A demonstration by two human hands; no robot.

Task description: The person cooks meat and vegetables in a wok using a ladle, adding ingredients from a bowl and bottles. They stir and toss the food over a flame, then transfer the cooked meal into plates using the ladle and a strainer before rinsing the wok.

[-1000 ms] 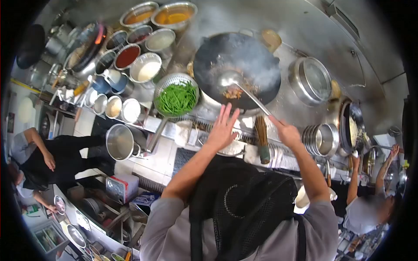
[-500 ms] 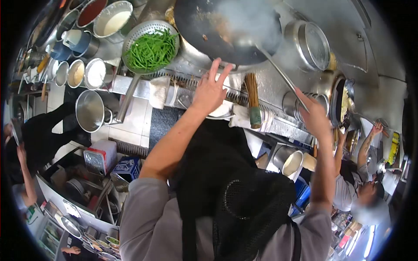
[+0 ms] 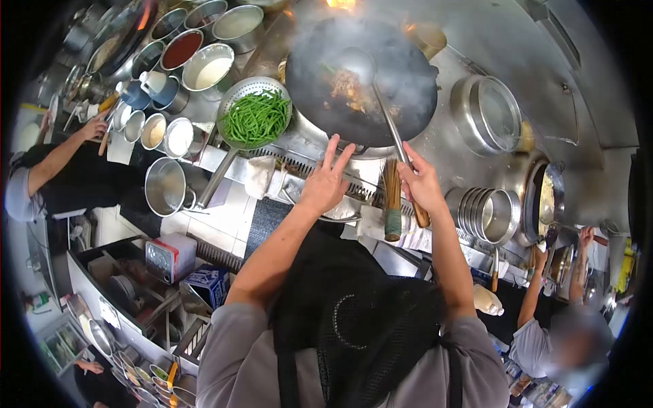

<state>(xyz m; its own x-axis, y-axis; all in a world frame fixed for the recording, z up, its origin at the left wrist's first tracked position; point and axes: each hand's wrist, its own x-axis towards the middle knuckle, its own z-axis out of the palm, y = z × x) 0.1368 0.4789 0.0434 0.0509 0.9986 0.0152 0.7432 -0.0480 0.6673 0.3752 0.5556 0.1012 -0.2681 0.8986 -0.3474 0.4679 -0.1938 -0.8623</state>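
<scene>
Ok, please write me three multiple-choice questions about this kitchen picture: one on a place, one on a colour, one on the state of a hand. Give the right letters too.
1. Where is the strainer relative to the wok?
A. inside it
B. on its right
C. on its left

2. What colour are the vegetables in the strainer?
A. red
B. green
C. white

3. How is the left hand?
A. open, fingers spread
B. shut on a cloth
C. shut on a cup

Answers:
1 C: the strainer sits beside the wok's left rim.
2 B: they are long green pieces.
3 A: its fingers are spread near the wok's edge, and only the right hand grips the ladle.
</scene>
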